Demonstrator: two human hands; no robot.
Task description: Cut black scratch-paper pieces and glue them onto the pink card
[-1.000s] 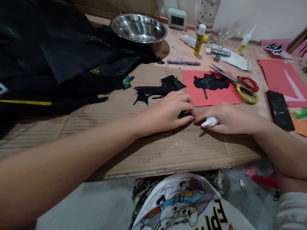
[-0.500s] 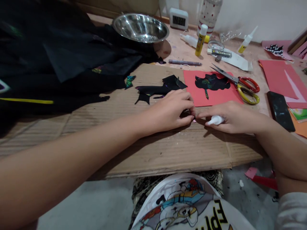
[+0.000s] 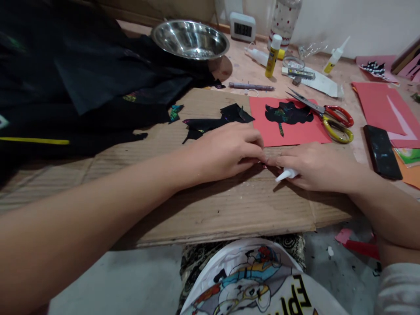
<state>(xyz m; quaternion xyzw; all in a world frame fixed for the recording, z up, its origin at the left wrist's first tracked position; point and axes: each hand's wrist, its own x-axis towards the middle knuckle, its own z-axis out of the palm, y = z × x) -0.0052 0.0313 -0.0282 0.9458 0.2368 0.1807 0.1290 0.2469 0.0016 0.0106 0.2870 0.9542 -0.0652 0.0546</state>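
My left hand (image 3: pixel 226 151) rests on the cardboard sheet (image 3: pixel 210 205), its fingers curled and pinched on a tiny scrap I cannot make out. My right hand (image 3: pixel 316 166) lies beside it, fingertips touching the left's, and holds a small white glue bottle (image 3: pixel 286 174) whose nozzle pokes out under the palm. Just beyond both hands lies a red paper (image 3: pixel 288 124) with a black leaf cut-out (image 3: pixel 288 113) stuck on it. Black paper scraps (image 3: pixel 213 122) lie left of the red paper.
Red-and-yellow scissors (image 3: pixel 331 118) lie on the red paper's right edge. A black phone (image 3: pixel 382 151) sits to the right, more red paper (image 3: pixel 383 109) behind it. A steel bowl (image 3: pixel 190 39), glue stick (image 3: pixel 272 54), pen (image 3: pixel 251 86), clock (image 3: pixel 242 27) stand behind. Black cloth (image 3: pixel 82 87) covers the left.
My right hand has shifted slightly, the glue bottle's nozzle now tilting lower under the palm. The fingertips of both hands stay together on the cardboard.
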